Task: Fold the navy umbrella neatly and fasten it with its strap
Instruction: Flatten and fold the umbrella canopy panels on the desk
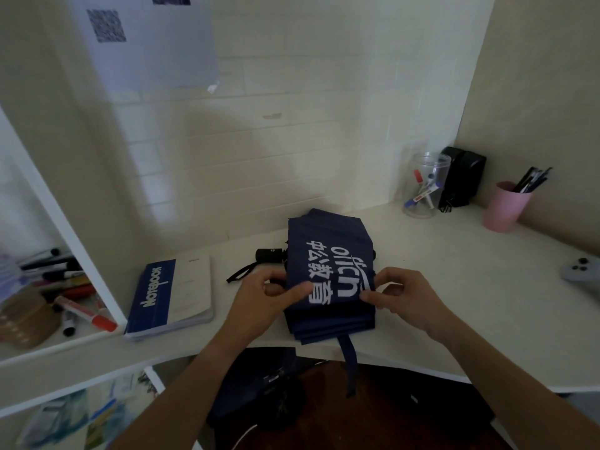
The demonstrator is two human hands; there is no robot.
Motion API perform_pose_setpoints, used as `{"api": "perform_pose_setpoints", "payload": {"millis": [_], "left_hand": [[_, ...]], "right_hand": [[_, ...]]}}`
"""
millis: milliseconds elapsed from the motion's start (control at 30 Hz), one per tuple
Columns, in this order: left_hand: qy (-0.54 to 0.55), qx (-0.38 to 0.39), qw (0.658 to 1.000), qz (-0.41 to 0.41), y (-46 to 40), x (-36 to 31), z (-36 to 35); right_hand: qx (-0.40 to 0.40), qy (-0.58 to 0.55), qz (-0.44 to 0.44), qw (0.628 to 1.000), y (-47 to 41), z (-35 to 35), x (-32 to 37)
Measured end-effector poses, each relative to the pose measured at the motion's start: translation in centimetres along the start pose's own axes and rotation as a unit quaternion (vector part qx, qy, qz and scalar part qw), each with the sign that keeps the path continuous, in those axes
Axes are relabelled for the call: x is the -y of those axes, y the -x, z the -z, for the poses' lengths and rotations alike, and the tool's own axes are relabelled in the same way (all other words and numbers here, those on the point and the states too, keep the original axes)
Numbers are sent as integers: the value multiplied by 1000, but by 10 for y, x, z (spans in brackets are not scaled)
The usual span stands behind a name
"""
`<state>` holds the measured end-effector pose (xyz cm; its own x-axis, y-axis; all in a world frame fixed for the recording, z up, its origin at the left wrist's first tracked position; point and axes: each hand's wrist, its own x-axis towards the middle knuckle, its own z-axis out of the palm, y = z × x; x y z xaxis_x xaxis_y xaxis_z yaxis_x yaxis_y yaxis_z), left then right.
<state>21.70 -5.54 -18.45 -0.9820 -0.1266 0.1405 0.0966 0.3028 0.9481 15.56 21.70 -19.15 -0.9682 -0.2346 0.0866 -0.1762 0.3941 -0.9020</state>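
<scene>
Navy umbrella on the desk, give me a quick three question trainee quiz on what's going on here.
1. True or false: the strap is already wrapped around the navy umbrella.
2. Which hands grip the folded canopy? A left only, B right only, C both.
3. Fill in: the blue and white object left of the umbrella is a ____.

Key: 1 false, it hangs loose over the desk edge. 2 C, left hand and right hand. 3 notebook.

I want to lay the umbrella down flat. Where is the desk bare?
Bare desk lies right of the umbrella, between the right hand, pink cup and grey device. The left is tighter: notebook and umbrella handle. The shelf is crowded with markers.
</scene>
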Motion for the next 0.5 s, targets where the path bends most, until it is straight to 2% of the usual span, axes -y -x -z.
{"api": "perform_pose_setpoints", "payload": {"millis": [100,300,500], "left_hand": [[24,29,999,39,3,7,-2],[42,34,994,95,5,22,-3],[-18,-17,999,43,9,26,-8]], "right_hand": [[15,-14,-4,1000,2,2,0],[-49,-50,66,995,9,-4,0],[-34,-102,40,993,16,-10,2]]}}
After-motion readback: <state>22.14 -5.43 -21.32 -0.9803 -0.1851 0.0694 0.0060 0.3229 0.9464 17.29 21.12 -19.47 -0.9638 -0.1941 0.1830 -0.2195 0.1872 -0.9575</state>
